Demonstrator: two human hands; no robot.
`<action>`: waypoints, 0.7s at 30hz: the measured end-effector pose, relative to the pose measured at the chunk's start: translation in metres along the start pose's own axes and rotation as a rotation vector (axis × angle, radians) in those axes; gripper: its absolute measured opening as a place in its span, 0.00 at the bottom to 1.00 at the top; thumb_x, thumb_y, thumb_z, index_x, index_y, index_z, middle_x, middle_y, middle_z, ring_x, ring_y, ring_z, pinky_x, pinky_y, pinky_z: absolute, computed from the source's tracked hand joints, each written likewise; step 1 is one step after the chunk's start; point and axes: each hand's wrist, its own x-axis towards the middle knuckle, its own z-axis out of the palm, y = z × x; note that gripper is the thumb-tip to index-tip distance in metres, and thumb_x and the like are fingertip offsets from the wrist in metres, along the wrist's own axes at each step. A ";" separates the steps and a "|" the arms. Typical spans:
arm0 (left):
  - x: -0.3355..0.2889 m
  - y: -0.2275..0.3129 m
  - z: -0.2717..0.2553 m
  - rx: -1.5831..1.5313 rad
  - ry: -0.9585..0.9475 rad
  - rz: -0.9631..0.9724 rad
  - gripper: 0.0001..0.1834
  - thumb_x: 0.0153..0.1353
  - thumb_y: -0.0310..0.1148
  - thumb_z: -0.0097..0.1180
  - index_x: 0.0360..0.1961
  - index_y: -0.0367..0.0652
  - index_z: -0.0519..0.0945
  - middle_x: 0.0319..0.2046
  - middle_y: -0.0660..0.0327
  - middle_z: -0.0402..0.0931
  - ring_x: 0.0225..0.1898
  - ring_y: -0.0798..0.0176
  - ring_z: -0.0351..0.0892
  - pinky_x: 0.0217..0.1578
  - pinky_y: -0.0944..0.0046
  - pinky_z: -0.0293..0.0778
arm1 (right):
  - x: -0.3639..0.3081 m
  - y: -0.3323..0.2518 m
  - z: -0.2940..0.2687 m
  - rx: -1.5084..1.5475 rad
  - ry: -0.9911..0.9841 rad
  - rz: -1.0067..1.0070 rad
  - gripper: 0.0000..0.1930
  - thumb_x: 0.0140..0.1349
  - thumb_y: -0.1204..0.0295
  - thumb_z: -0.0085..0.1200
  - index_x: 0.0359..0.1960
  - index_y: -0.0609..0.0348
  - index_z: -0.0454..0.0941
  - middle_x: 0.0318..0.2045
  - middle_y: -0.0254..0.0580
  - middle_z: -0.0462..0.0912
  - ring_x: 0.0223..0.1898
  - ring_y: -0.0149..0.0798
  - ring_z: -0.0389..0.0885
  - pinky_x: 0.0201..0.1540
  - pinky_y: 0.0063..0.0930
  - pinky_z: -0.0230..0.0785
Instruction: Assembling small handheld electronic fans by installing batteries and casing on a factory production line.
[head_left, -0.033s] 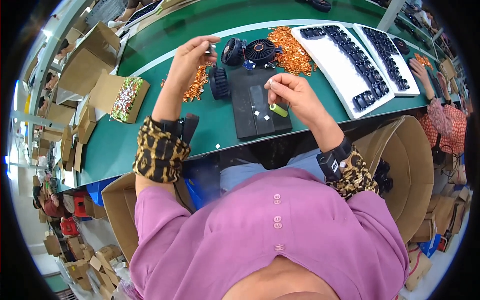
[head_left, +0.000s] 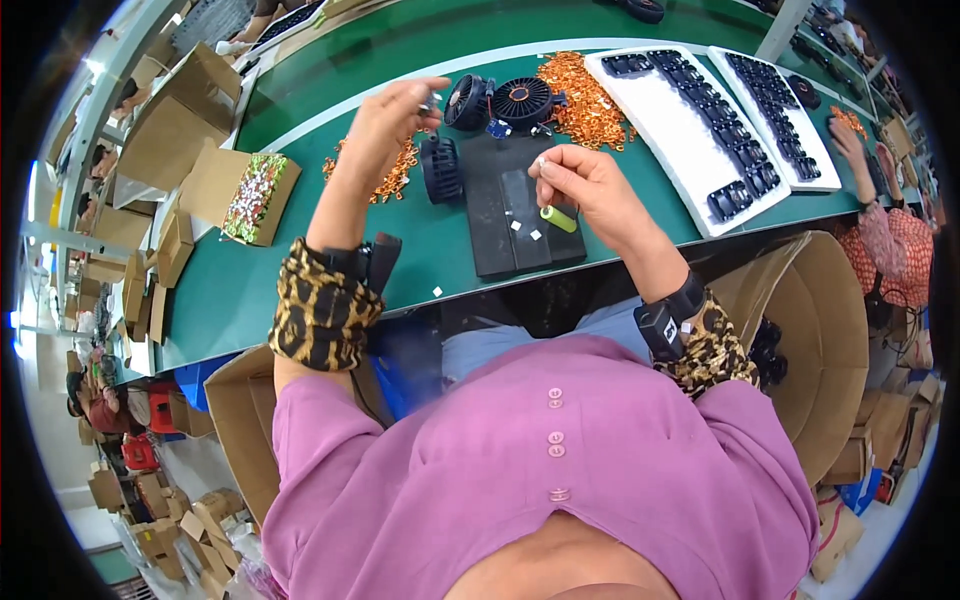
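Note:
My left hand (head_left: pixel 390 122) is raised over the bench's left side, its fingertips closed on a small silvery piece (head_left: pixel 428 103) too small to name. Over a flat black block (head_left: pixel 490 205), my right hand (head_left: pixel 590 188) pinches a tiny white piece (head_left: pixel 543 164). Just below those fingers lies a green cylindrical battery cell (head_left: pixel 560 219). Small white squares (head_left: pixel 535 234) rest on the block. Beyond it stand round black fans (head_left: pixel 522 102), with a little blue circuit board (head_left: pixel 498 128) in front. Another black fan part (head_left: pixel 440 168) sits beside the block, near my left hand.
Orange parts are heaped (head_left: pixel 585 100) behind the block, with more by my left wrist. White foam trays (head_left: pixel 650 130) hold rows of black parts at right. A carton of green-and-white pieces (head_left: pixel 262 200) stands left. A co-worker's hand (head_left: pixel 848 145) is at far right.
My left hand has shifted slightly right and turned a little, still holding the small piece. My right hand keeps its place. The co-worker's hand at far right has moved slightly.

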 end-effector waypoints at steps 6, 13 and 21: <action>-0.031 -0.008 0.037 0.338 -0.111 0.171 0.21 0.56 0.20 0.56 0.53 0.40 0.76 0.43 0.63 0.68 0.43 0.71 0.73 0.45 0.71 0.72 | 0.006 -0.005 0.013 -0.127 -0.018 -0.066 0.07 0.66 0.71 0.50 0.37 0.62 0.77 0.25 0.30 0.76 0.28 0.22 0.74 0.32 0.15 0.67; -0.045 -0.019 0.068 0.150 0.105 0.107 0.13 0.61 0.21 0.52 0.48 0.36 0.77 0.35 0.62 0.79 0.37 0.69 0.80 0.40 0.72 0.77 | 0.009 -0.005 0.023 -0.322 0.059 -0.198 0.09 0.65 0.70 0.50 0.33 0.65 0.77 0.23 0.30 0.76 0.24 0.21 0.73 0.26 0.16 0.65; -0.052 -0.032 0.082 0.141 0.202 0.159 0.11 0.60 0.21 0.53 0.44 0.33 0.79 0.35 0.60 0.81 0.35 0.70 0.81 0.38 0.72 0.77 | 0.011 0.001 0.029 -0.132 0.005 -0.088 0.12 0.69 0.68 0.42 0.33 0.61 0.76 0.27 0.33 0.77 0.34 0.24 0.74 0.42 0.20 0.65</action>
